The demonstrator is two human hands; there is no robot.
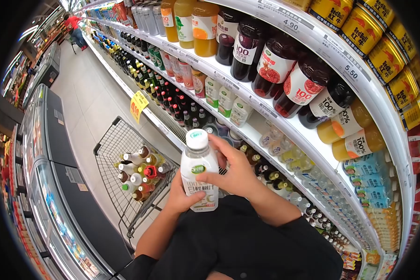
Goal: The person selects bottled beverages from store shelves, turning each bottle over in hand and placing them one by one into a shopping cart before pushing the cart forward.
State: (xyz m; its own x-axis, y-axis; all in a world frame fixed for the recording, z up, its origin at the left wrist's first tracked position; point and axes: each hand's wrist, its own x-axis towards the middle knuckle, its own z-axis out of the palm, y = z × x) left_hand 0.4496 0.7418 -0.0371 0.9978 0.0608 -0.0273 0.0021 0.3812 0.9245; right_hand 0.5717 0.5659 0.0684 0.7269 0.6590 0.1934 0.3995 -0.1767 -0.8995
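Note:
A white bottle [199, 175] with a white cap and a green oval logo is held upright in front of my body, gripped from both sides. My left hand [183, 193] wraps its lower left side, thumb across the label. On the right, my right hand [231, 168] holds the upper part, with the thumb on the front and fingers behind the neck. Just left of the hands stands a wire shopping cart [109, 149] with several bottles [142, 170] in it, their caps white, brown, red and green.
Shelves [261, 100] of juice bottles, cans and glass bottles curve along the right. Red Bull cans [361, 30] sit at the upper right. A yellow price tag [138, 105] juts into the aisle. Freezers [56, 140] line the left. A person in red [74, 30] stands far off.

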